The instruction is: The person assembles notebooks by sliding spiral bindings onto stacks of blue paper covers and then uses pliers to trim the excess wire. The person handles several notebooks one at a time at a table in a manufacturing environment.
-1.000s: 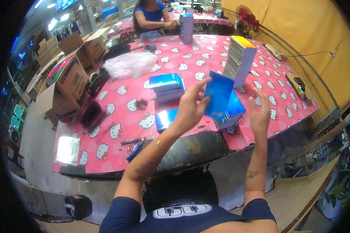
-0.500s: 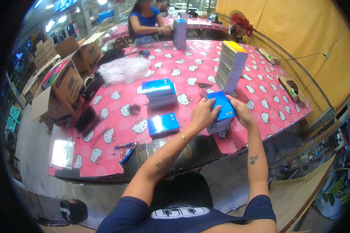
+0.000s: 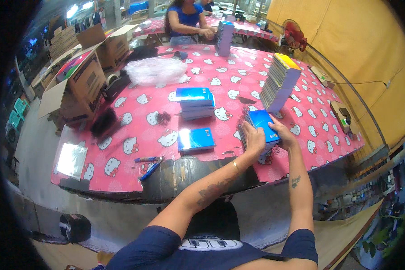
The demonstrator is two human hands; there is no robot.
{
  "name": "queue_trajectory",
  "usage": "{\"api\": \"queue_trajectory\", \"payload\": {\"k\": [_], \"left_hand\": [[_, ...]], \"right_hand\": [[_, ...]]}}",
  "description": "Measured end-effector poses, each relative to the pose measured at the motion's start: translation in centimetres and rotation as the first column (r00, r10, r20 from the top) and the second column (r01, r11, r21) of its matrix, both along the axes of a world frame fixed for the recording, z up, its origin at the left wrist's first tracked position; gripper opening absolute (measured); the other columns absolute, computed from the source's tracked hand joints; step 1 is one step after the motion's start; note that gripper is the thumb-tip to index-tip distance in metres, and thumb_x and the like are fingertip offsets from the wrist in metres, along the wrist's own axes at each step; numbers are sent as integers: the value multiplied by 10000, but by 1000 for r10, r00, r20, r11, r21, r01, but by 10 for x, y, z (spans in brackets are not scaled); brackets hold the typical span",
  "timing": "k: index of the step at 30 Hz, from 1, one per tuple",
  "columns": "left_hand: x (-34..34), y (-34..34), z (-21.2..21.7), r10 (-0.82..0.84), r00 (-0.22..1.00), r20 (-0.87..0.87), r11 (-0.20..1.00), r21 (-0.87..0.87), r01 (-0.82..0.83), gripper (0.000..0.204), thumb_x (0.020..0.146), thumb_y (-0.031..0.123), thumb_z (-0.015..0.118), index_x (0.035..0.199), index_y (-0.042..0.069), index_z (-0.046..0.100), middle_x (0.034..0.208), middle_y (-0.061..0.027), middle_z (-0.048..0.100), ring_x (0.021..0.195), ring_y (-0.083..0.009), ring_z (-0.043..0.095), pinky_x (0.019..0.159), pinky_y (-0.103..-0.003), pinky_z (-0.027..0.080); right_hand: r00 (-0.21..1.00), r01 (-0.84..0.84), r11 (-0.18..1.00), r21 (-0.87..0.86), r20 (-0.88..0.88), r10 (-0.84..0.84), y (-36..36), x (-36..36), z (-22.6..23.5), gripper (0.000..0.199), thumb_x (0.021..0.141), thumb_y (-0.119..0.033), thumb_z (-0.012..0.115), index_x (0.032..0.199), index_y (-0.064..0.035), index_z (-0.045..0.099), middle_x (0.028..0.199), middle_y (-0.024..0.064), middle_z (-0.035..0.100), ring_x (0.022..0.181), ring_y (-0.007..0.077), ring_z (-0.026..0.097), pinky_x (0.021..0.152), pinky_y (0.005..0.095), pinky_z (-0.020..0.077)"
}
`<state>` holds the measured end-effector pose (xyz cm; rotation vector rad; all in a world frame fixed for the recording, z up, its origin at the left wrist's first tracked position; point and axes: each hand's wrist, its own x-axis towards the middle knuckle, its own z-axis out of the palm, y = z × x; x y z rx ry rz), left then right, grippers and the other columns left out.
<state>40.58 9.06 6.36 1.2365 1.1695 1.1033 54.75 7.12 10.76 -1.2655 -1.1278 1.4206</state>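
Observation:
A stack of blue-covered spiral notebooks (image 3: pixel 263 120) stands near the right front of the table, between my two hands. My left hand (image 3: pixel 255 138) grips its near left side, fingers bent at the coil edge and cover. On the right side, my right hand (image 3: pixel 282 132) closes round the stack, its thumb near the top cover's edge. Left of them lies a low pile of blue notebooks (image 3: pixel 196 139), and behind that a taller, uneven blue stack (image 3: pixel 194 102). Just beyond my hands rises a tall notebook stack (image 3: pixel 279 83) with a yellow top cover.
A pink patterned cloth (image 3: pixel 166 137) covers the table. Clear plastic (image 3: pixel 155 70), open cardboard boxes (image 3: pixel 78 92) and a blue-handled tool (image 3: pixel 150 170) are to the left. Across the table, a person in blue (image 3: pixel 186 22) handles another notebook stack (image 3: pixel 224 39). A red fan (image 3: pixel 293 35) stands far right.
My left hand has slid from the top cover toward the near left side of the stack. My right hand stays at the right side. The whole view has shifted slightly.

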Motion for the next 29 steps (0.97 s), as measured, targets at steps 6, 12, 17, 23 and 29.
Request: {"api": "queue_trajectory", "payload": {"k": [6,12,17,23,29], "left_hand": [[-82,3,-7,-139,990,27,933,339,121,674,989,371,573,1477,-61,400,1519,-299,391,1432,-419,365,1194,-467,283],[-239,6,-8,263,735,-624,598,704,384,338,885,190,716,1208,98,673,1202,-182,631,1125,-361,611,954,-459,502],[-286,26,-54,232,550,-802,545,575,610,344,879,179,692,1206,82,641,1158,-170,656,1084,-357,649,902,-440,543],[-283,11,-11,330,562,-758,483,647,589,265,845,81,601,1108,58,621,1027,-139,659,952,-325,651,845,-429,522],[-262,-44,-18,311,464,-829,492,558,668,151,906,168,595,1041,107,619,1020,-106,675,1056,-260,631,1029,-492,423]], "right_hand": [[645,74,917,392,682,-344,-20,-18,10,774,991,-388,601,1604,-89,235,1566,176,398,1411,286,433,1136,560,343],[28,-246,777,579,806,-592,-47,-102,-17,630,984,-354,572,1493,-9,434,1560,178,421,1486,341,334,1202,601,189],[51,-112,792,601,799,-599,-32,-106,-39,513,992,-242,538,1456,-28,490,1524,170,473,1482,299,352,1198,583,206],[216,-206,640,740,673,-708,-56,-145,-13,584,907,-187,686,1443,-44,505,1478,180,511,1459,351,372,1192,505,273],[966,-15,944,328,249,-71,-71,-188,-101,755,805,-84,834,1468,-58,474,1511,187,470,1444,341,402,1157,457,351]]}}
